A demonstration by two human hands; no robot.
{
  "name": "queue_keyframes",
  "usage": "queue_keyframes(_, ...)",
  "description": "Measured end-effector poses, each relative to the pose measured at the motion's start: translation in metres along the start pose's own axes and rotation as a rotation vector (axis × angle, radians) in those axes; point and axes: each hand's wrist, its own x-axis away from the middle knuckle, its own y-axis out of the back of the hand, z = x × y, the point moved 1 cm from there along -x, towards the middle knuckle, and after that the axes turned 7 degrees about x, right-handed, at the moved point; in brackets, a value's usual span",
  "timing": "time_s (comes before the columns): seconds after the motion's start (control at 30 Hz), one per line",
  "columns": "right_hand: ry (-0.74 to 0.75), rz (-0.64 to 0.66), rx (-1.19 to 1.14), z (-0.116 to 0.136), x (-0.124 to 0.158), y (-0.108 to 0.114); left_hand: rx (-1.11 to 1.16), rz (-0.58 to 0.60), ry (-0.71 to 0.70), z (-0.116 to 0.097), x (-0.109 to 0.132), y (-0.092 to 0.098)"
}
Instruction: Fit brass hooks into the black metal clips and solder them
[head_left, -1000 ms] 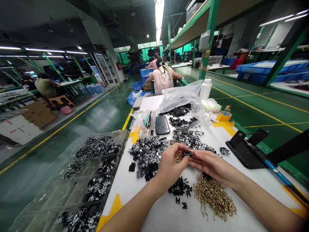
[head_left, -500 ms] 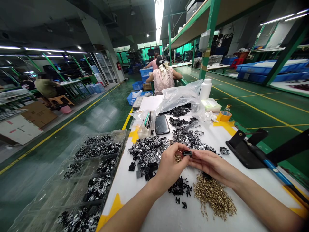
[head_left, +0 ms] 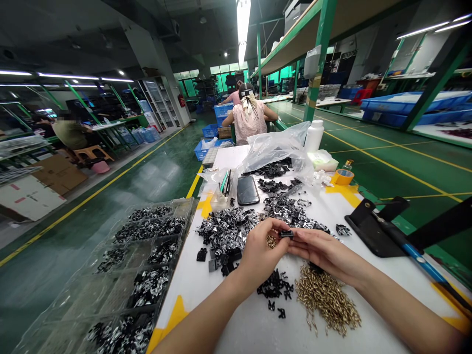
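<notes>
- head view: i have both hands in sight, the left hand [head_left: 260, 250] and the right hand [head_left: 324, 248], meeting above the white bench [head_left: 254, 327].
- a small black part [head_left: 286, 234] is held between them; the left thumb and forefinger pinch it, and the right thumb and fingers close on its right end.
- its finer detail is too small for me to tell.
- left of the hands i see a heap of black-and-silver clips [head_left: 224, 228].
- brass-coloured pieces [head_left: 326, 300] lie piled beside the right forearm, with loose black pieces [head_left: 275, 284] just left of them.
- beside the bench's left edge sits a clear compartment tray [head_left: 114, 292].
</notes>
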Motion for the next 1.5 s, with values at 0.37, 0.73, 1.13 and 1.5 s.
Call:
queue_keyframes(0.37,0.007,0.019,-0.020,-0.0009,0.0007,0.0013,0.008,-0.004,-0.004,0.0003,0.0000,0.0000)
queue_keyframes(0.73,0.007,0.025,-0.027,-0.0014,-0.0001,0.0021,-0.003,0.002,-0.006,0.0013,-0.0002,0.0003)
queue_keyframes(1.13,0.015,0.026,-0.022,-0.0014,0.0006,0.0009,-0.007,0.000,-0.016,0.0022,0.0002,0.0000)
queue_keyframes(1.5,0.029,0.038,-0.004,-0.0013,0.0003,0.0008,-0.037,-0.013,-0.017,0.0017,-0.0001,-0.0007)
